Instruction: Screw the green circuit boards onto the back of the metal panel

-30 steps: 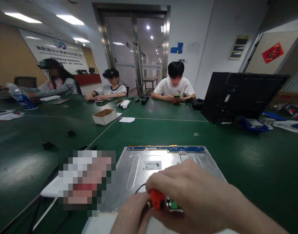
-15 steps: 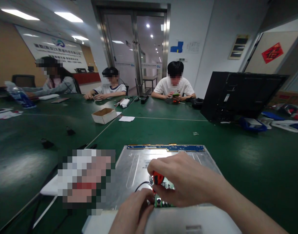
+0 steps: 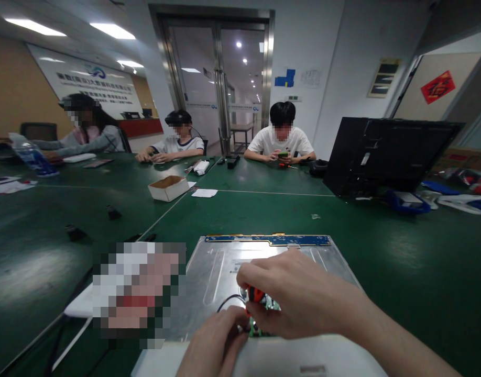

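My right hand (image 3: 295,296) is closed around the red-and-black handle of a screwdriver (image 3: 255,294), which points down at a green circuit board (image 3: 256,332). Close beside its lower end, my left hand (image 3: 219,337) has its fingers pinched together at the board's left edge. What those fingertips hold, if anything, is hidden. The board lies on the silvery metal back of a display panel (image 3: 220,262), and my right hand covers much of it. A black wire (image 3: 229,298) curves from the board's left side. Along the panel's far edge runs a narrow blue circuit strip (image 3: 240,239).
A blurred-out flat item (image 3: 138,288) lies left of the panel, with cables beside it. Beyond stand an open white box (image 3: 168,191) and a large black monitor (image 3: 382,157). A bottle (image 3: 34,157) is far left. Several people sit across the green table (image 3: 264,209).
My right hand has turned slightly on the screwdriver handle and sits a touch lower. The left hand stays in place at the board. The whole view has shifted very slightly.
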{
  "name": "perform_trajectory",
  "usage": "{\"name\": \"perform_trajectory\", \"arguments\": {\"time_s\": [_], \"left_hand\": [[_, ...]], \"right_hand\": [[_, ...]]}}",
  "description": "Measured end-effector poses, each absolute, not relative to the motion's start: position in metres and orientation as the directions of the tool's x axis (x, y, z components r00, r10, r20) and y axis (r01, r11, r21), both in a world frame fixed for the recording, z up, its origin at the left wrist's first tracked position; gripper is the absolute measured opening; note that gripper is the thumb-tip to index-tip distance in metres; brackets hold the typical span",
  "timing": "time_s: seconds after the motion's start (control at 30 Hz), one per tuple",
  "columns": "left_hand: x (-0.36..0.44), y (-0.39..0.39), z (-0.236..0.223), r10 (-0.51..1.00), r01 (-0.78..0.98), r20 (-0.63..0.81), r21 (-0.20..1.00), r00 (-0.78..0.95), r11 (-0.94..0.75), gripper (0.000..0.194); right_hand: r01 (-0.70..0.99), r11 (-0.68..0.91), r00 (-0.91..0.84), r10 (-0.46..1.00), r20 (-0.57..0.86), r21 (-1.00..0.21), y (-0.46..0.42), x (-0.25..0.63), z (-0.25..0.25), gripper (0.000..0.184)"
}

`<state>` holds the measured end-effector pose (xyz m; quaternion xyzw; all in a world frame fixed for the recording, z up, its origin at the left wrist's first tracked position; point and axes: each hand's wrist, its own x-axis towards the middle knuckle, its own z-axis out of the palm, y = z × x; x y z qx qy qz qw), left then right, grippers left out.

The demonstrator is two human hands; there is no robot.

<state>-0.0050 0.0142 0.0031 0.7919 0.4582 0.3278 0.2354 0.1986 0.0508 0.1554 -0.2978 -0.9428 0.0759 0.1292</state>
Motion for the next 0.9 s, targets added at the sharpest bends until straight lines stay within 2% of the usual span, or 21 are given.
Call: {"name": "perform_trajectory", "arguments": {"time_s": [0.43, 0.73, 0.9], "left_hand": [[-0.009, 0.016, -0.003, 0.835, 0.563, 0.332, 0.622, 0.439, -0.544, 0.020], [-0.005, 0.014, 0.003, 0.863, 0.569, 0.302, 0.656, 0.404, -0.496, 0.019], [-0.003, 0.011, 0.008, 0.873, 0.559, 0.308, 0.675, 0.379, -0.481, 0.020]], "right_hand": [[0.540, 0.822, -0.792, 0.568, 0.222, -0.179, 0.051, 0.197, 0.152, 0.008], [0.557, 0.819, -0.783, 0.574, 0.241, -0.140, 0.053, 0.197, 0.150, 0.003], [0.585, 0.796, -0.770, 0.605, 0.202, -0.157, 0.051, 0.198, 0.151, 0.010]]}}
